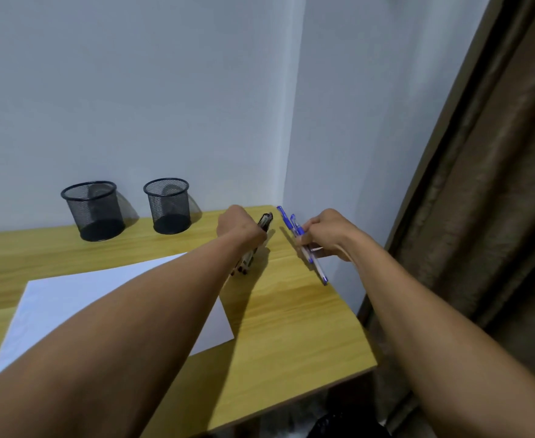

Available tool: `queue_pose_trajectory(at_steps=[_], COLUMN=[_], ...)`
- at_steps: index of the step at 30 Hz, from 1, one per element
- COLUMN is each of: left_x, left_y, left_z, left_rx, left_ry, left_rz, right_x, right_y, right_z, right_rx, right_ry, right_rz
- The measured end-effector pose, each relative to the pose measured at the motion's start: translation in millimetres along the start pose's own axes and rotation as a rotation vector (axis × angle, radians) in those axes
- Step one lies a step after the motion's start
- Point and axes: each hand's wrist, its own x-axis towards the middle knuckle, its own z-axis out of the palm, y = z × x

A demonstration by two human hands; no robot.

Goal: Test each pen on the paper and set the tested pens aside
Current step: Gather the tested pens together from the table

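My left hand (239, 227) is closed around a bunch of black pens (265, 221) near the table's far right corner; their caps stick out past my fingers and their tips point down toward the table. My right hand (329, 233) grips a bunch of blue pens (291, 224), caps pointing up and away, tips reaching down to the right table edge. A white sheet of paper (70, 298) lies flat on the wooden table (291, 327), partly under my left forearm.
Two black mesh pen cups (93, 211) (168, 205) stand at the back of the table against the wall, and no pens show in them. A wall corner is behind my hands. A brown curtain (481, 216) hangs to the right, past the table edge.
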Motion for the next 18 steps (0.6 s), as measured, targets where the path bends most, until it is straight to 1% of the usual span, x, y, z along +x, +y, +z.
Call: queue_pose_trajectory(at_steps=[6, 11, 18], left_x=[7.1, 10.1, 27.9], left_y=[-0.7, -12.5, -39.3], left_z=[-41.3, -94.4, -187.0], left_rx=[-0.323, -0.527, -0.651], left_ry=[-0.016, -0.056, 0.072], left_rz=[0.117, 0.201, 0.244], right_x=[-12.7, -12.8, -0.9], right_y=[-27.9, -68.1, -138.9], right_z=[2.4, 24.8, 81.1], right_rx=[0.111, 0.197, 0.35], right_ry=[-0.016, -0.024, -0.015], right_rz=[-0.061, -0.161, -0.315])
